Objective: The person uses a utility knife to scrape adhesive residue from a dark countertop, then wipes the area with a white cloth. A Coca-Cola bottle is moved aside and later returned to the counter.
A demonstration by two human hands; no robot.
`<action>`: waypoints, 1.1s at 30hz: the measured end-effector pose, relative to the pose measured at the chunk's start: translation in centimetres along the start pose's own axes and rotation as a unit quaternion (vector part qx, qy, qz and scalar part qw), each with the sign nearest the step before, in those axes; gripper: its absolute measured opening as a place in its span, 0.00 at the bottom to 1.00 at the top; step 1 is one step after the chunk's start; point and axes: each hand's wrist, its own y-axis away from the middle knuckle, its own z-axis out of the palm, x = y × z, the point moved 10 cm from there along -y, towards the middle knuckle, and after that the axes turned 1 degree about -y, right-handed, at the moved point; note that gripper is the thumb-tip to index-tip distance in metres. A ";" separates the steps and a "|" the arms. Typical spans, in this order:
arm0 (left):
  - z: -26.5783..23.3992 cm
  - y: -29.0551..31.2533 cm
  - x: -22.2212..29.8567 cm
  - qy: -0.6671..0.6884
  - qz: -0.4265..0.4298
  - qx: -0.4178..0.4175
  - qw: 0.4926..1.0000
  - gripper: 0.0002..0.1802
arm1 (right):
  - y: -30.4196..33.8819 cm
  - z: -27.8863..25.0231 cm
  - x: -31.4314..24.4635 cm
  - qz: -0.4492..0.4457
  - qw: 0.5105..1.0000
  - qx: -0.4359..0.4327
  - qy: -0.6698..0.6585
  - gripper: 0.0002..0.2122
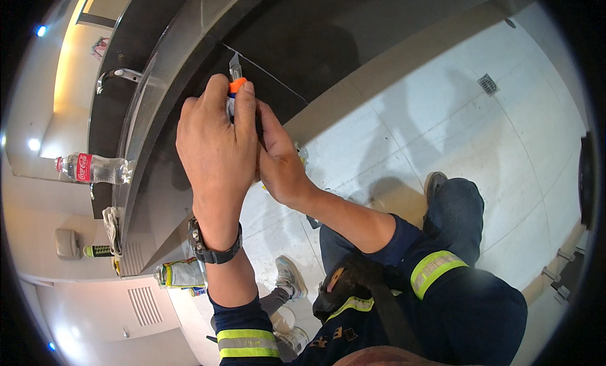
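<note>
A utility knife (236,72) with an orange collar and a bare metal blade points up at a dark glossy panel (290,56). Its blade lies near the upper end of a thin pale seam (268,74) in that panel; whether it touches cannot be told. My left hand (218,138), with a black watch (214,241) on the wrist, is closed on the knife, thumb and forefinger either side of the collar. Pressed close on its right is my right hand (281,161), closed, its fingers mostly hidden behind the left. What the right hand grips is also hidden.
On the curved dark counter (151,104) at left are a plastic bottle (95,168), a chrome faucet (120,75) and pale work gloves (112,230). A bag (183,273) stands below. Another person's shoe (289,277) is on the tiled floor (467,145), which has a drain grate (487,84).
</note>
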 end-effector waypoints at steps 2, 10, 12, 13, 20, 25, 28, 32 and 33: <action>0.2 -0.1 0.1 -0.016 -0.006 -0.015 1.000 0.23 | 0.0 0.0 -0.1 -0.028 0.999 -0.003 0.020 0.29; 1.4 1.0 1.2 -0.004 -0.004 0.003 1.000 0.14 | 1.6 -1.7 1.2 -0.032 0.999 -0.019 0.035 0.31; 2.0 1.3 1.2 -0.010 -0.001 -0.006 1.000 0.14 | 1.8 -1.9 1.2 -0.020 0.999 -0.023 0.031 0.32; 2.6 1.5 1.1 -0.013 0.000 -0.010 1.000 0.14 | 2.3 -2.6 1.5 -0.019 0.999 -0.004 0.028 0.33; 6.5 3.8 1.9 -0.010 0.040 -0.053 0.998 0.16 | 5.9 -6.1 4.3 0.009 0.998 0.069 0.004 0.35; 6.2 4.1 1.6 -0.002 0.025 -0.059 0.998 0.16 | 5.9 -5.3 4.3 0.024 0.996 0.066 -0.054 0.32; 4.3 3.1 1.4 0.007 0.008 -0.030 0.999 0.17 | 3.8 -4.7 3.3 -0.041 0.997 0.058 0.035 0.29; -0.1 1.3 0.5 0.003 -0.003 0.023 1.000 0.21 | 1.5 -0.8 1.3 -0.015 1.000 0.002 0.025 0.28; -0.4 0.8 0.5 0.013 -0.005 0.029 0.999 0.21 | 1.0 -0.3 1.0 -0.013 1.000 -0.012 0.013 0.28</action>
